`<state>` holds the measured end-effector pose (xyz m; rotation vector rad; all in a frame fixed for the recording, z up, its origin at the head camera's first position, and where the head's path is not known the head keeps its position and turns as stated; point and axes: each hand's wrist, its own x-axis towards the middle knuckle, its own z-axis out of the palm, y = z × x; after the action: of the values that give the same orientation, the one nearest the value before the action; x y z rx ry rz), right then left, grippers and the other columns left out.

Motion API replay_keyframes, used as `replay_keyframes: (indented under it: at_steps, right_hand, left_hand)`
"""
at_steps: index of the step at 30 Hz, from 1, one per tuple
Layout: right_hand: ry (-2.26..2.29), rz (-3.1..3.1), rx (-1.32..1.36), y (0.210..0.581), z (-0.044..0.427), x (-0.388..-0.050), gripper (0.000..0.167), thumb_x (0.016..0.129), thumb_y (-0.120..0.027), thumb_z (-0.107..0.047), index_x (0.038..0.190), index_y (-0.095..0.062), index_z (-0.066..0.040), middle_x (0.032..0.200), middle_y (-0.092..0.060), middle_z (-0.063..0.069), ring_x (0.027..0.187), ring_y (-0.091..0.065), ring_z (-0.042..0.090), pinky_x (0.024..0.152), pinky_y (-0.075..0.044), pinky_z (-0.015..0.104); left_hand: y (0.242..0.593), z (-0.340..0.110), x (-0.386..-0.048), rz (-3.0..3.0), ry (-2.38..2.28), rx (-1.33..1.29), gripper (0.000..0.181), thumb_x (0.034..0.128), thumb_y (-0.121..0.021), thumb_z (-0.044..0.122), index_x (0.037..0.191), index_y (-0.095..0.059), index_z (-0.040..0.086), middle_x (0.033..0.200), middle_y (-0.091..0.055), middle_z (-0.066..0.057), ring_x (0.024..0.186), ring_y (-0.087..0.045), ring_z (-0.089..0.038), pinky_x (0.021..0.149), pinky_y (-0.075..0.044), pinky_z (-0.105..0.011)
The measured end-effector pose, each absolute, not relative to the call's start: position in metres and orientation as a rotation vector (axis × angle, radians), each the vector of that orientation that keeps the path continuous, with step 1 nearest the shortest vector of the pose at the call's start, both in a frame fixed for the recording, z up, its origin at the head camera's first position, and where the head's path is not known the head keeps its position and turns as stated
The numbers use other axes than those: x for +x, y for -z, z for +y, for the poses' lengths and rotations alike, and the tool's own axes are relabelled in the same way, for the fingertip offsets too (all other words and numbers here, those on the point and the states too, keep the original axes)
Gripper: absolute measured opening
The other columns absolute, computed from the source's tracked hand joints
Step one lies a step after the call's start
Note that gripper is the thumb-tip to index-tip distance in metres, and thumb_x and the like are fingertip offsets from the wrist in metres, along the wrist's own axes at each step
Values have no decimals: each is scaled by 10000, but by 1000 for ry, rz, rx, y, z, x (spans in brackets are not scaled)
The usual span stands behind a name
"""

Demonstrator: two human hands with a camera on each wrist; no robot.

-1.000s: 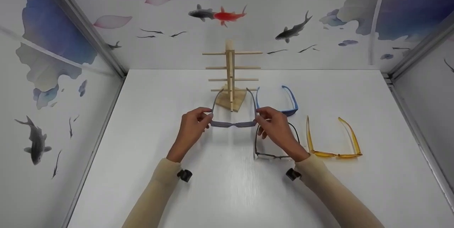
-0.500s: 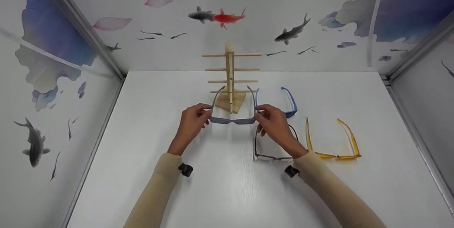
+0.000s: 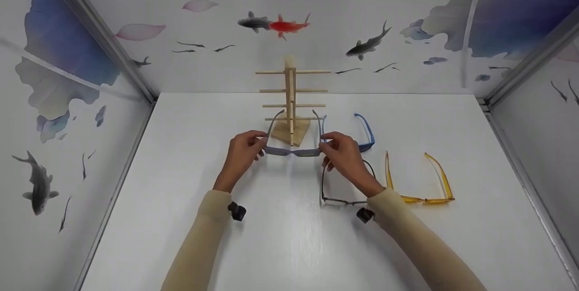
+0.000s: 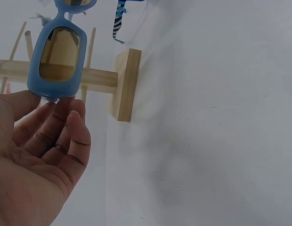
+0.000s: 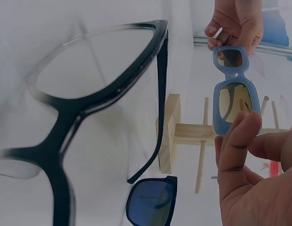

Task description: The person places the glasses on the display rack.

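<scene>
Grey-blue sunglasses (image 3: 291, 152) are held by both hands in front of a wooden rack (image 3: 290, 96) with several pairs of pegs, their temples pointing toward it. My left hand (image 3: 240, 157) pinches the frame's left end; my right hand (image 3: 347, 159) pinches the right end. In the left wrist view the blue frame (image 4: 56, 88) stands between thumb and fingers of the left hand (image 4: 42, 141). The right wrist view has the right hand (image 5: 259, 165) gripping the near end of the frame (image 5: 236, 77). Whether the temples touch a peg cannot be told.
Blue glasses (image 3: 367, 146) lie right of the rack. Dark-framed glasses (image 3: 346, 202) lie partly under my right hand and wrist, with yellow glasses (image 3: 438, 201) farther right. White walls with painted fish surround the white table (image 3: 280, 245).
Both hands have moved the held sunglasses slightly away from me, toward the rack. The whole view has shifted a little. The grip of both hands looks the same.
</scene>
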<state>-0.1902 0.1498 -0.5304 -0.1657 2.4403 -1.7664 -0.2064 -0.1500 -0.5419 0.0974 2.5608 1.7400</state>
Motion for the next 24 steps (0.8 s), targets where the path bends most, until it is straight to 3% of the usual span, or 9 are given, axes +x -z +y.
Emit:
replay_keyframes:
  at_steps: [24]
  right_hand:
    - [1729,2375,-89,529,150,-210,338,1088,-670,-126,1390,-683,26,1027,-764,195,631,-720,184,572,-624,302]
  left_hand:
    - [548,-151,-218,2549,-1736,110,284,1090,-695,146,1295,-761,-39,898,-774,-106,773,-721,-223,624,-575,-248]
